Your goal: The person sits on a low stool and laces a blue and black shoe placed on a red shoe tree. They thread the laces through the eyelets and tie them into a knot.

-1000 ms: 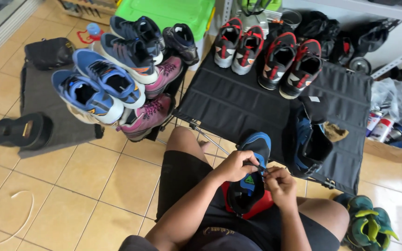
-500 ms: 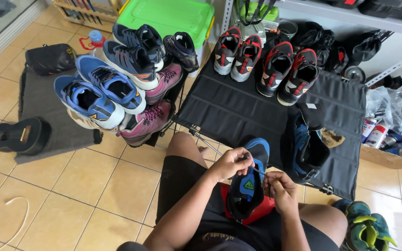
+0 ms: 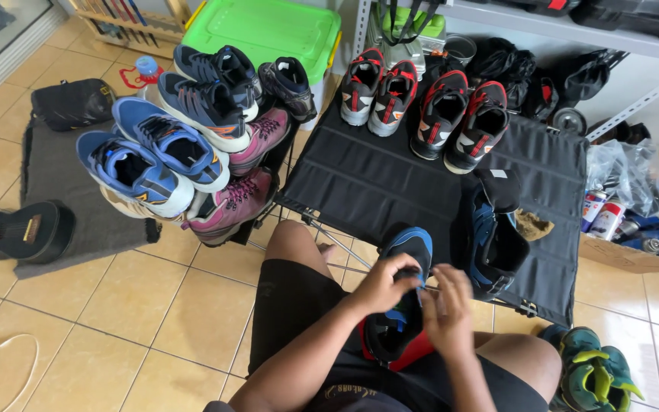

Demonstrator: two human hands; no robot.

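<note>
While the person sits with legs apart, both hands meet over a shoe in the lap.
Left hand (image 3: 383,284): fingers curled together and pinched on the upper of the blue and black shoe (image 3: 402,305), near its tongue; whether a lace sits between the fingertips cannot be told.
Right hand (image 3: 445,305): just beside the left hand, touching the same shoe from its other side; fingers bent inward, but the pictures do not show whether they clamp anything.
Shoe: rests on the lap between the thighs, toe pointing away from the hands toward the black folding table (image 3: 390,175), red showing at its heel under the wrists.
Beyond the grip: on the table, just past the toe and off to the right-hand side, a second blue and black shoe (image 3: 493,240) lies with a brown rag (image 3: 532,225) next to it.
Farther beyond: two pairs of red, grey and black shoes (image 3: 421,107) stand in a row at the table's far edge.
Left of the grip, well apart: a rack stacked with blue shoes (image 3: 150,156) and maroon shoes (image 3: 242,198).
Right of the grip, low down: green and teal shoes (image 3: 596,370) on the tiled floor beside the right knee.
</note>
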